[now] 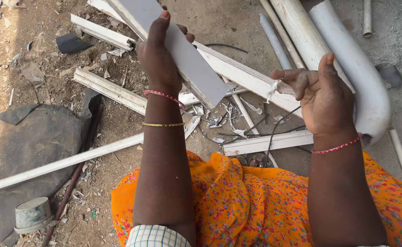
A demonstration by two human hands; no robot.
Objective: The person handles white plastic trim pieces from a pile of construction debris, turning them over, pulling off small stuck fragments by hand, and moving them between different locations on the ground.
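My left hand (157, 57) grips a flat grey plastic strip (182, 55) that slants from the top of the view down to the right, ending in a cut corner. Fingers wrap its far side and the thumb points up along its face. My right hand (320, 93) is raised to the right of the strip, apart from it, fingers curled loosely with nothing visibly in them. Thin bracelets circle both wrists. Bright orange patterned cloth (256, 201) covers my lap below.
White plastic channel pieces (109, 89) and broken shards lie on the dirt ground. Fat white pipes (361, 68) lie at the upper right. A dark sheet (27, 137) and a small tin cup (32, 214) sit at the left. A thin black wire (274, 130) trails near my feet.
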